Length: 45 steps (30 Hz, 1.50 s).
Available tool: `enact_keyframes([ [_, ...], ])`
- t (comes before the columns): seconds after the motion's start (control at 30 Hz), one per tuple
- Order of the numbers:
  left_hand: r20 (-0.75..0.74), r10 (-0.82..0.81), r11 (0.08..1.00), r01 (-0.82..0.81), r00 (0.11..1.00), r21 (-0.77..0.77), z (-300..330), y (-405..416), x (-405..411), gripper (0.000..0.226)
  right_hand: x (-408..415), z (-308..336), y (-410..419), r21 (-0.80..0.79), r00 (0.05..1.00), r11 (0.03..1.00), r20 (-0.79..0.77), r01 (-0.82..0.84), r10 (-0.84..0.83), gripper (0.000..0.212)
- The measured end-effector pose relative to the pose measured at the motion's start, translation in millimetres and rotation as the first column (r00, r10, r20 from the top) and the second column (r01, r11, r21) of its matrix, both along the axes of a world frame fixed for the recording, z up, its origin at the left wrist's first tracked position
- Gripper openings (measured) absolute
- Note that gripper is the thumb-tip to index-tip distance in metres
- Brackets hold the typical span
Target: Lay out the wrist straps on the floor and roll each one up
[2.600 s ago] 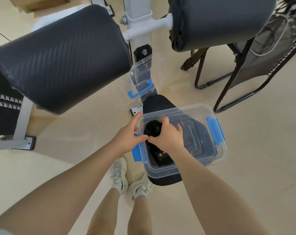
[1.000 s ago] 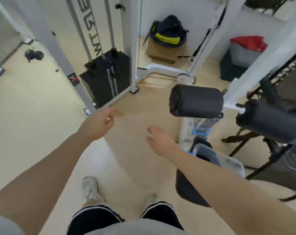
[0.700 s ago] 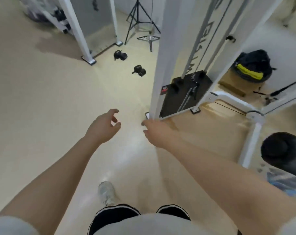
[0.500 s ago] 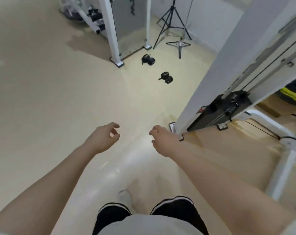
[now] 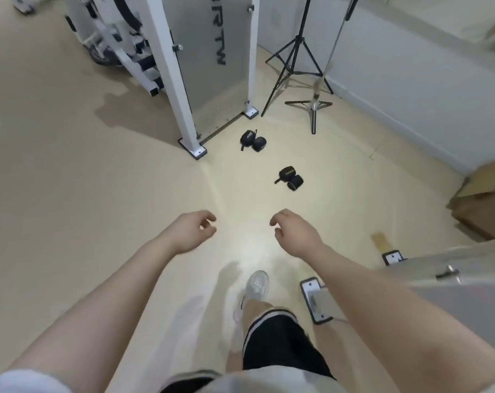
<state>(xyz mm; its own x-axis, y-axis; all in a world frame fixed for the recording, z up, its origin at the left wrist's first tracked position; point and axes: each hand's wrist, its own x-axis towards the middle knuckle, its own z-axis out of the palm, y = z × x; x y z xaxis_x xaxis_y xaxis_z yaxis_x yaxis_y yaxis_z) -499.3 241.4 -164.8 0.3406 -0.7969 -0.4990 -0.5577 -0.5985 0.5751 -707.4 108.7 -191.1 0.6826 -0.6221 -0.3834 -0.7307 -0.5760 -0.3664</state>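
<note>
On the beige floor (image 5: 70,194) lie two pairs of rolled black wrist straps (image 5: 290,179); left hand (image 5: 188,232) and right hand (image 5: 296,232) hang loosely curled, holding nothing.

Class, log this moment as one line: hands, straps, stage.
left hand: empty | right hand: empty | near strap pair: rolled, on floor | far strap pair: rolled, by white post | stage: approaching
</note>
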Motion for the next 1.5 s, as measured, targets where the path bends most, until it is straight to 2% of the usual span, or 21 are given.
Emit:
enact_keyframes([
  [0.07, -0.001, 0.068, 0.997, -0.068, 0.998, -0.02, 8, -65, 36, 0.03, 31, 6, -59, 0.034, 0.996, 0.996, -0.046, 0.077, -0.076, 0.034],
  [0.17, -0.089, 0.136, 0.989, -0.14, 0.987, -0.046, 22, -151, 80, 0.026, 73, 15, -134, 0.078, 0.987, 0.987, -0.091, 0.139, -0.132, 0.034],
  [0.27, -0.174, 0.101, 0.994, -0.106, 0.98, -0.022, 16, -230, 118, 0.027, 110, 16, -200, 0.092, 0.983, 0.984, -0.118, 0.154, -0.143, 0.033],
  [0.4, -0.185, 0.027, 0.999, -0.02, 0.982, 0.036, -25, -339, 175, 0.028, 165, -11, -295, 0.112, 0.971, 0.968, -0.109, 0.225, -0.213, 0.031],
  [0.53, -0.183, -0.041, 0.986, 0.069, 0.982, 0.15, -94, -451, 243, 0.027, 224, -73, -389, 0.19, 0.917, 0.897, -0.078, 0.399, -0.391, 0.027],
  [0.67, -0.178, -0.079, 0.96, 0.123, 0.981, 0.251, -173, -547, 307, 0.026, 283, -153, -469, 0.307, 0.812, 0.753, -0.161, 0.582, -0.561, 0.028],
  [0.73, -0.201, -0.032, 0.957, 0.087, 0.979, 0.275, -217, -589, 326, 0.026, 307, -201, -502, 0.341, 0.765, 0.688, -0.201, 0.641, -0.613, 0.031],
  [0.8, -0.239, 0.083, 0.949, -0.004, 0.967, 0.315, -268, -627, 338, 0.026, 329, -250, -528, 0.379, 0.739, 0.641, -0.236, 0.668, -0.631, 0.036],
  [0.9, -0.248, 0.199, 0.926, -0.099, 0.948, 0.363, -352, -667, 347, 0.038, 351, -327, -557, 0.445, 0.702, 0.555, -0.304, 0.702, -0.644, 0.041],
  [1.0, -0.19, 0.146, 0.921, -0.063, 0.971, 0.384, -443, -696, 353, 0.051, 370, -418, -591, 0.488, 0.611, 0.425, -0.324, 0.762, -0.722, 0.044],
  [1.1, -0.129, 0.113, 0.935, -0.062, 0.985, 0.349, -530, -719, 350, 0.062, 391, -507, -619, 0.498, 0.445, 0.249, -0.325, 0.831, -0.834, 0.044],
  [1.2, -0.115, 0.125, 0.93, -0.076, 0.985, 0.359, -604, -736, 346, 0.064, 412, -584, -636, 0.538, 0.239, 0.04, -0.305, 0.842, -0.922, 0.059],
  [1.27, -0.099, 0.134, 0.927, -0.09, 0.986, 0.363, -644, -742, 345, 0.069, 423, -627, -644, 0.546, 0.152, -0.047, -0.314, 0.836, -0.937, 0.071],
  [1.3, -0.056, 0.126, 0.932, -0.099, 0.99, 0.348, -663, -745, 347, 0.074, 427, -646, -648, 0.534, 0.138, -0.054, -0.313, 0.844, -0.94, 0.077],
  [1.37, 0.035, 0.099, 0.944, -0.105, 0.994, 0.313, -690, -752, 348, 0.079, 430, -673, -655, 0.47, 0.154, -0.009, -0.307, 0.882, -0.939, 0.083],
  [1.43, 0.023, 0.096, 0.952, -0.099, 0.995, 0.288, -697, -758, 347, 0.068, 429, -684, -656, 0.457, 0.172, 0.027, -0.28, 0.889, -0.945, 0.082],
  [1.5, -0.025, 0.148, 0.945, -0.134, 0.989, 0.298, -687, -760, 345, 0.058, 422, -675, -649, 0.515, 0.16, -0.011, -0.286, 0.857, -0.945, 0.078],
])
